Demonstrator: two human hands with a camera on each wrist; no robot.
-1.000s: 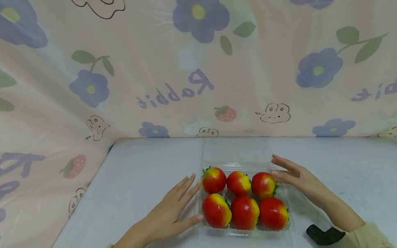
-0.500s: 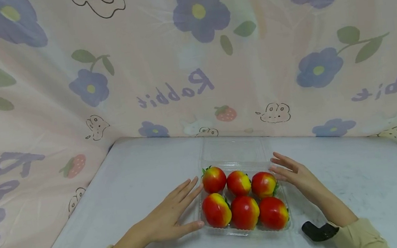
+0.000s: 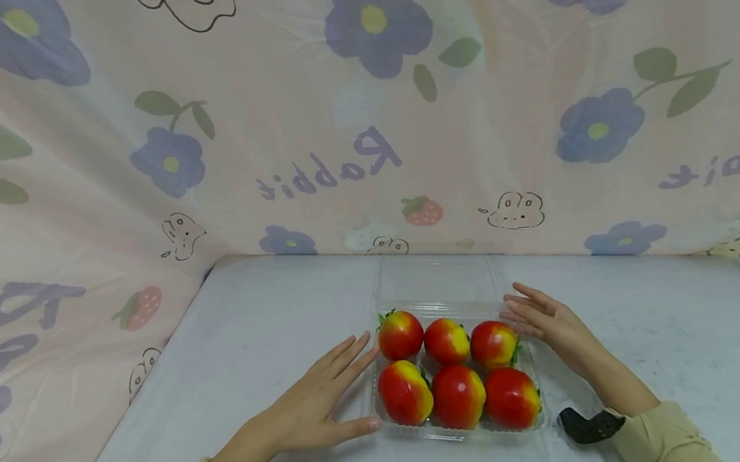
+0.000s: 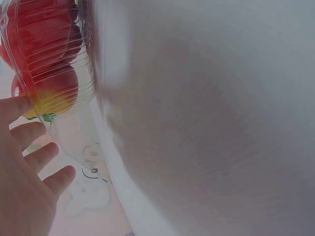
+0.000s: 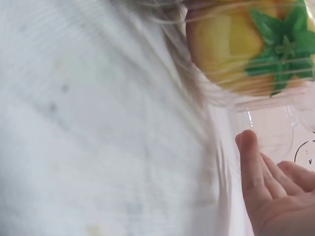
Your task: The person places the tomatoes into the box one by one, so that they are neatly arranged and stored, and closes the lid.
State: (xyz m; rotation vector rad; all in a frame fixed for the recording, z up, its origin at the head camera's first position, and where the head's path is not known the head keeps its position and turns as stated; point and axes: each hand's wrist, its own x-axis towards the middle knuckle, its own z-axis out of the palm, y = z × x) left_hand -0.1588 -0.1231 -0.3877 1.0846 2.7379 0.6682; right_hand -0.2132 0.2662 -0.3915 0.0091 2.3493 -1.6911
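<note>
A clear plastic clamshell box (image 3: 429, 432) lies on the white table with its lid (image 3: 438, 278) folded back. Inside sit several red-and-yellow tomatoes (image 3: 458, 397) with green leafy tops, in two rows. On the box's left side, my left hand (image 3: 312, 408) has its fingers and thumb spread out. In the left wrist view, the fingertips of that hand (image 4: 24, 189) are at the ribbed wall and rim; contact is hard to tell. My right hand (image 3: 562, 330) is beside the back right corner, fingers extended near the hinge. Neither hand holds anything.
The white tabletop (image 3: 669, 348) surrounds the box. A cloth curtain (image 3: 300, 116) with flowers and rabbits hangs behind and to the left. Black wrist mounts (image 3: 591, 425) stick out from both sleeves, close to the table.
My right hand and forearm have shifted slightly left, nearer the box's back right corner. The left hand is almost still, and the box and tomatoes stay in place.
</note>
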